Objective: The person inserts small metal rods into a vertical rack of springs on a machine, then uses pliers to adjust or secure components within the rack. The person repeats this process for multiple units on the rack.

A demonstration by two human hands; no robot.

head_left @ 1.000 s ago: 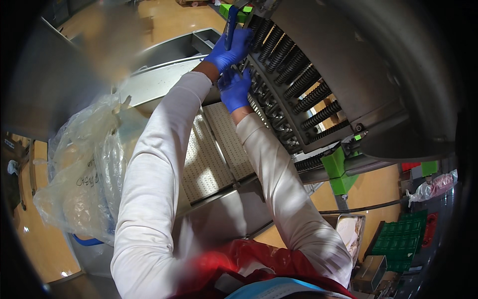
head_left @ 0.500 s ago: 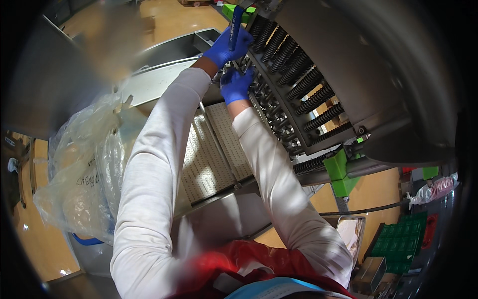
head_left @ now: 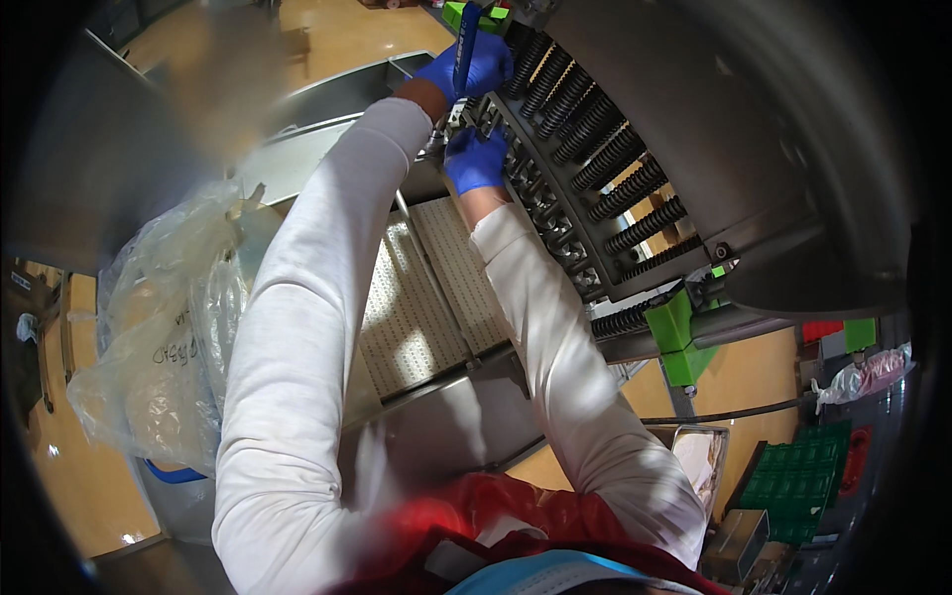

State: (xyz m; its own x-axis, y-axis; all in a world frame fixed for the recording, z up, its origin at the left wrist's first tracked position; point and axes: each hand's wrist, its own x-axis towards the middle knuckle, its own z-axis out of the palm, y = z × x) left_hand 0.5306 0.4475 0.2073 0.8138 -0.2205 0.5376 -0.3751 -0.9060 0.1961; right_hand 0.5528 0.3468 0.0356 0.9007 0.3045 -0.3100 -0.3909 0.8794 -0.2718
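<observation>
My left hand [head_left: 478, 67], in a blue glove, is up at the far end of a machine, its fingers curled. A blue-handled tool [head_left: 464, 50] stands across it, its metal end [head_left: 458, 111] down by the machine's metal parts; the grip itself is partly hidden. Just below, my right hand [head_left: 476, 159], also blue-gloved, has its bent fingertips among the shiny parts at the end of a metal row [head_left: 545, 208]. What those fingertips pinch is hidden. Beyond the row runs a bank of dark coil springs [head_left: 600, 159].
Under my forearms lies a perforated pale conveyor belt [head_left: 407, 307] with a metal rod across it. A clear plastic bag [head_left: 164, 347] hangs at the left. Green brackets [head_left: 679, 337] and a large metal cover [head_left: 783, 178] are on the right. Green crates [head_left: 798, 481] stand lower right.
My left hand has moved slightly up and to the right, and the tool's metal end now shows below it. My right hand has shifted slightly upward, still at the metal row.
</observation>
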